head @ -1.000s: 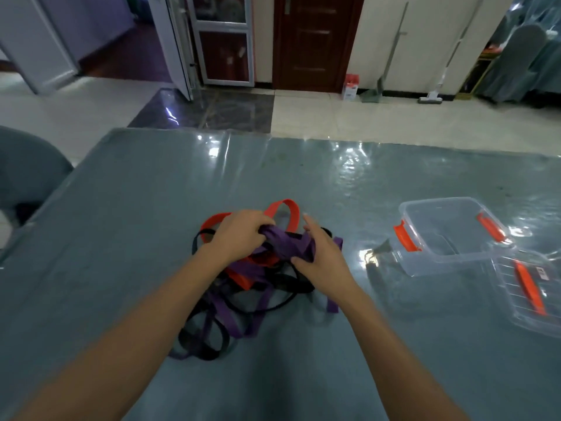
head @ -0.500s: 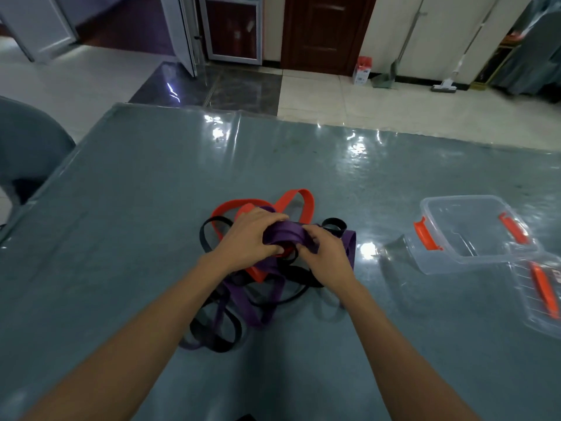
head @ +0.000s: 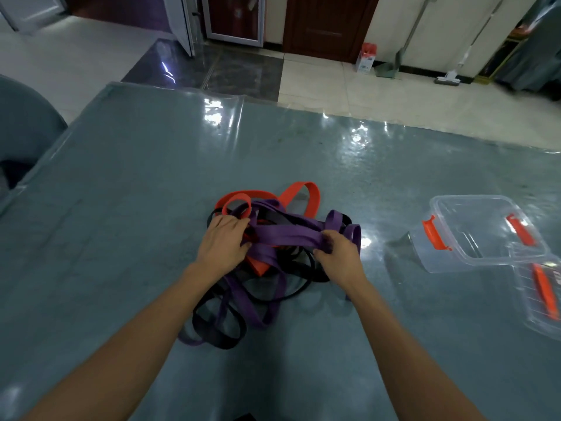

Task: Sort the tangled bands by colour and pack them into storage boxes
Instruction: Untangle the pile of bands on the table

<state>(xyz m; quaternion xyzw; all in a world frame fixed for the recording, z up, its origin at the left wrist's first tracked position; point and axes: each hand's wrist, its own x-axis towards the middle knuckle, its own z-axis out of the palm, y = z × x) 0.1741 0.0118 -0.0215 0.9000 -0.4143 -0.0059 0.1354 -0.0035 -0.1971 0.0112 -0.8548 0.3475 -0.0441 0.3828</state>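
Observation:
A tangle of purple, orange and black bands lies on the grey-blue table (head: 121,208) in front of me. A bundle of purple bands (head: 285,235) is stretched flat between my hands. My left hand (head: 223,247) grips its left end, over the orange bands (head: 299,191). My right hand (head: 338,256) pinches its right end. Black bands (head: 223,337) and more purple loops trail toward me under my forearms. An open clear storage box (head: 478,230) with orange latches stands to the right, apart from the pile.
A second clear box or lid (head: 543,294) with an orange handle lies at the right edge, next to the first box. A grey chair back (head: 24,129) stands beyond the table's left edge. Tiled floor and doors are behind the table.
My hands have moved apart, drawing the bunched purple bands out into a flat strip between them. The view has tipped downward.

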